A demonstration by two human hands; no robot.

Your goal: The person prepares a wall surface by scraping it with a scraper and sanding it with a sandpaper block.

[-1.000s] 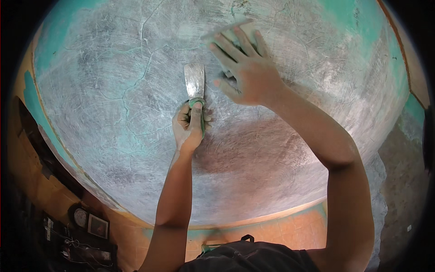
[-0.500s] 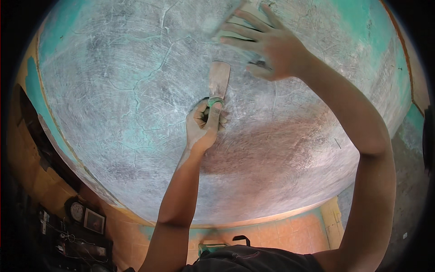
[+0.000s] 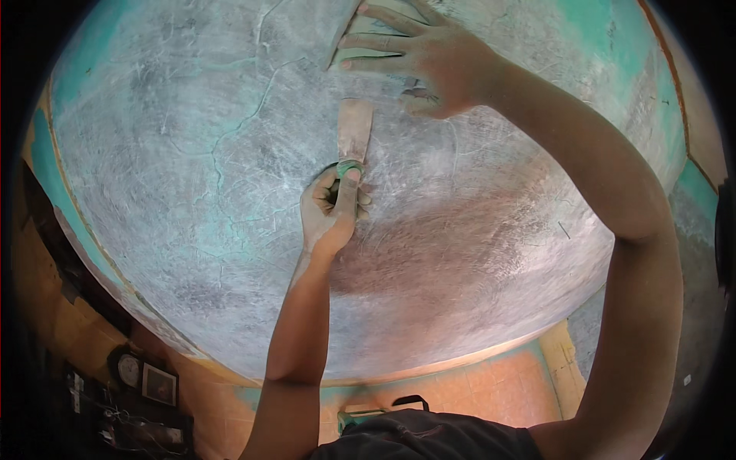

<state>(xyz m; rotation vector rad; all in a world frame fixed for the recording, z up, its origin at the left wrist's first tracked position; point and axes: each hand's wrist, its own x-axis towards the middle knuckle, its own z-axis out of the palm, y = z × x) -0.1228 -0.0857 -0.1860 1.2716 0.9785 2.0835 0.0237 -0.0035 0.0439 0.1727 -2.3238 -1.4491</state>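
In front of me is a large, scuffed wall, grey-white with turquoise paint patches and cracks. My left hand is closed round the handle of a putty knife. Its broad, dusty blade points upward, and green wrapping shows at its neck. Higher and to the right, my right hand lies with fingers spread over a flat, pale greenish sheet that looks like sandpaper, pressing it to the wall. The sheet's straight left edge shows beyond the fingertips; the fingers hide much of the rest. Dust coats both hands.
A round clock and a framed picture are at the lower left, near tangled cables. Orange tiles lie below the wall. A green object is partly hidden by my dark shirt.
My right hand has moved left and slightly upward with the sheet across the wall. The left hand still holds the putty knife; the whole view has shifted a little.
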